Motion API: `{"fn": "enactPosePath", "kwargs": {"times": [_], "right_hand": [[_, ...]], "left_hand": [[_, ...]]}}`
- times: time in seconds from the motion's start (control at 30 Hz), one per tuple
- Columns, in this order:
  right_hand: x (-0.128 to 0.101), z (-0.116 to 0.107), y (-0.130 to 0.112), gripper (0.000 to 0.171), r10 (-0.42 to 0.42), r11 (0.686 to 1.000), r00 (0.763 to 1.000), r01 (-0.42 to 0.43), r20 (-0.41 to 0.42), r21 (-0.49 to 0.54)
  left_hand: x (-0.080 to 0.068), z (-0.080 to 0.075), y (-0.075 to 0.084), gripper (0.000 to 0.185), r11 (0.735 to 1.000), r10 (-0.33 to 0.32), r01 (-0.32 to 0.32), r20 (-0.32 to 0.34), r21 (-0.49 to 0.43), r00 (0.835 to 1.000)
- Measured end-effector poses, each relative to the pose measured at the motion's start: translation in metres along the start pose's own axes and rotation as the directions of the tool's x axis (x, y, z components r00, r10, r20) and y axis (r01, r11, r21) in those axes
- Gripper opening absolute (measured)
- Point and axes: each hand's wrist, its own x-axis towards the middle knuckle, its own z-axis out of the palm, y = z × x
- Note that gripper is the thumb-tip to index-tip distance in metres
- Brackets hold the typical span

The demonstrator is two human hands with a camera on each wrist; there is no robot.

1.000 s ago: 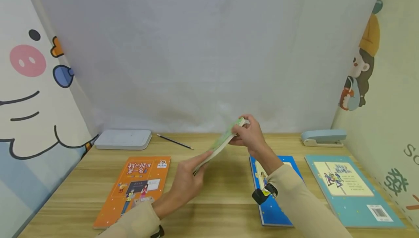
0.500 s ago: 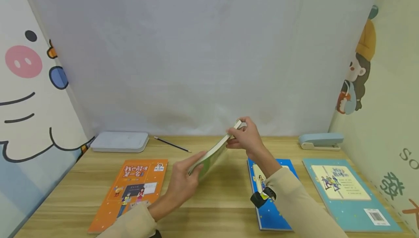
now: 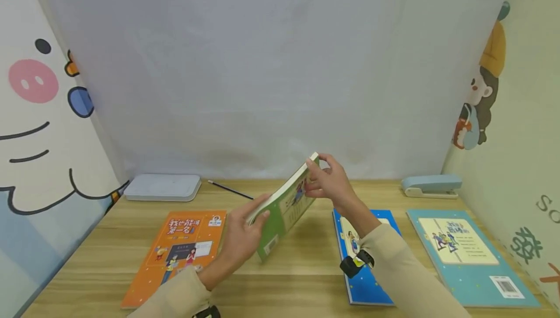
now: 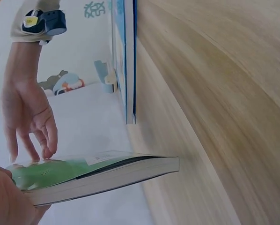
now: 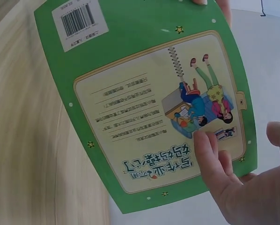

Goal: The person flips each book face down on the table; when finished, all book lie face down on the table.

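Observation:
A green book [image 3: 280, 213] is tilted above the table between both hands, its back cover and barcode facing me. My left hand [image 3: 238, 235] grips its near left end, thumb on the cover and fingers behind. At the far right end, my right hand [image 3: 330, 182] holds the book with bent fingers. In the right wrist view, fingertips of that right hand [image 5: 257, 192] touch the illustrated back cover [image 5: 144, 112]. The left wrist view shows the page edge of the book [image 4: 112, 180] and the right hand [image 4: 30, 108] above it.
An orange book [image 3: 179, 250] lies left on the wooden table [image 3: 302, 284]. A blue book [image 3: 367, 279] and a teal book [image 3: 472, 274] lie right. Behind are a pale flat case [image 3: 164, 186], a pencil [image 3: 229, 189] and a stapler [image 3: 430, 185]. A grey sheet [image 3: 280, 75] backs the table.
Both hands have turned the green book over its long axis: first its edge and upper face showed, and now the back cover faces me. The other books have stayed put.

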Motion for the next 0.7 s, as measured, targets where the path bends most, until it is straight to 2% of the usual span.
{"fn": "enactPosePath", "kwargs": {"times": [0.13, 0.27, 0.53, 0.7], "right_hand": [[-0.001, -0.001, 0.003, 0.062, -0.005, 1.0, 1.0, 0.005, -0.013, -0.005], [-0.003, -0.002, 0.008, 0.063, -0.02, 1.0, 1.0, 0.019, -0.012, -0.014], [-0.006, -0.014, 0.022, 0.067, -0.029, 0.998, 0.999, 0.028, -0.026, -0.062], [-0.007, -0.018, 0.029, 0.068, 0.0, 0.998, 0.999, -0.002, -0.034, -0.068]], "left_hand": [[0.002, -0.002, 0.004, 0.042, 0.994, -0.107, 0.107, -0.013, -0.007, 0.994], [0.003, -0.004, 0.007, 0.043, 0.982, -0.185, 0.184, -0.026, -0.043, 0.982], [0.009, -0.008, 0.014, 0.043, 0.974, -0.201, 0.193, -0.053, -0.121, 0.978], [0.012, -0.013, 0.02, 0.044, 0.958, -0.245, 0.232, -0.058, -0.171, 0.968]]}}
